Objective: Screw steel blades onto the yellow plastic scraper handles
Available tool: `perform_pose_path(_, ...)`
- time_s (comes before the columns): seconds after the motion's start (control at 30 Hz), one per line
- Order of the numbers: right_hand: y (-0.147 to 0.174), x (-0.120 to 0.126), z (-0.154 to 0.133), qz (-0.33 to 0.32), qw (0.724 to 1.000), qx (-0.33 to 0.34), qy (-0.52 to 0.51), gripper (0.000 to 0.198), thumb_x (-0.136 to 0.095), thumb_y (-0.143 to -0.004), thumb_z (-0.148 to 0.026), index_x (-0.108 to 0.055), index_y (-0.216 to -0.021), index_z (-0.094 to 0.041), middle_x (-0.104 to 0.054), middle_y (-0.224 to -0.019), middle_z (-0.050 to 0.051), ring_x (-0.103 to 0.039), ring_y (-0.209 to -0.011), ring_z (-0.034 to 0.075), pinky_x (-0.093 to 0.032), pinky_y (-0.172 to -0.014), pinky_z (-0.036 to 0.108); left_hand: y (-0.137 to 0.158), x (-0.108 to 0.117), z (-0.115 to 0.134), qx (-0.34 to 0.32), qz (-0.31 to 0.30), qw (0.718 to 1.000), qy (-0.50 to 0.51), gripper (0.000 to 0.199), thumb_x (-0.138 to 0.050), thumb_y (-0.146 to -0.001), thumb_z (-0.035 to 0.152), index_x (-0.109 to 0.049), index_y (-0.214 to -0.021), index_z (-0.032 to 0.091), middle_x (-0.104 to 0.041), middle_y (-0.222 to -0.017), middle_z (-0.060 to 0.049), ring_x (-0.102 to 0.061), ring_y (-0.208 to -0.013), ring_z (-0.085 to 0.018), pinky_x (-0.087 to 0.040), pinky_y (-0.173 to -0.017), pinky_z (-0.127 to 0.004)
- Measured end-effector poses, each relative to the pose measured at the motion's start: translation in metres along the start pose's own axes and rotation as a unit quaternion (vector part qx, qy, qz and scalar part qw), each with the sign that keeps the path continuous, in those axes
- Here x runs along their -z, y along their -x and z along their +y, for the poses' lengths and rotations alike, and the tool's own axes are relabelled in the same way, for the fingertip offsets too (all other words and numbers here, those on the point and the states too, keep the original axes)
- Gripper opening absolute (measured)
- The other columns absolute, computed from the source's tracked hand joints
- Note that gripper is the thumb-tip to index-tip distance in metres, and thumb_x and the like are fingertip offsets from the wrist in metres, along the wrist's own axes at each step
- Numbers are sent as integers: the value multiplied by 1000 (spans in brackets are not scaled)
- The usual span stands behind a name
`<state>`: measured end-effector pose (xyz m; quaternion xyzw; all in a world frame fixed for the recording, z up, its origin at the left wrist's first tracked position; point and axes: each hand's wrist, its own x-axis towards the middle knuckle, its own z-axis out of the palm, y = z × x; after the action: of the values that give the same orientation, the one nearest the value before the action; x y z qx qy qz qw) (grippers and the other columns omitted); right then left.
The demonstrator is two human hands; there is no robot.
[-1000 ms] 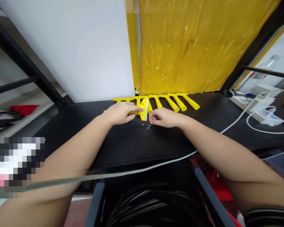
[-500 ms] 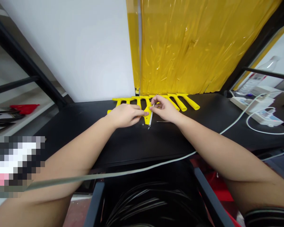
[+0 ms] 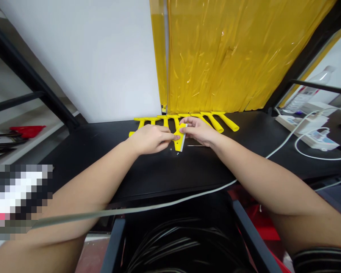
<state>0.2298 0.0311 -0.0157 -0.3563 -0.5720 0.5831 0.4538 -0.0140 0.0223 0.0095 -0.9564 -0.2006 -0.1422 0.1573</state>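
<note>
A yellow plastic scraper with a pale strip along its right edge is held just above the black tabletop. My left hand is closed around its handle side, the forefinger pressed on the yellow face; the palm hides the handle. At the upper end of the head, my right hand pinches the scraper, thumb on the face and fingers behind the edge. Just below lie a small screw and a tiny nut-like piece. A thin metal rod lies beneath my right hand, partly covered.
Several yellow scraper handles line the back of the black table. A white cable crosses in front of me. Power strips and a clear bottle stand at the right. Yellow sheeting hangs behind.
The scraper has turned slightly, so more of its face and pale edge shows. My right fingers have shifted their pinch on its upper end. The left hand stays nearly still.
</note>
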Motion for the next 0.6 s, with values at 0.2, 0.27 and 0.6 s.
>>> perform_pose_path(0.2, 2, 2, -4, -21, 999, -29, -30, 25, -83, -72, -9, -66, -87, -21, -69, -79, -1, -67, -72, 13, -62, -68, 26, 0, 2, 2, -2, -3, 1000, 23, 35, -55, -100, 24, -77, -128, 29, -78, -97, -4, -71, -82, -17, -50, -67, -27)
perform_pose_path(0.27, 3, 4, -4, -31, 998, -36, -37, 27, -85, -69, -10, -67, -86, -21, -69, -80, -1, -68, -73, 13, -63, -68, 26, -1, 4, 3, -5, -3, 999, 34, 35, -56, -100, 23, -77, -127, 29, -78, -100, -4, -71, -83, -17, -50, -68, -27)
perform_pose_path(0.6, 3, 8, -6, -44, 998, -32, -15, 24, -85, -68, -11, -66, -81, -19, -65, -75, -2, -64, -68, 11, -61, -62, 24, -4, 10, 11, -14, -12, 999, 27, 37, -57, -99, 21, -77, -128, 28, -78, -100, -5, -71, -80, -18, -47, -64, -28)
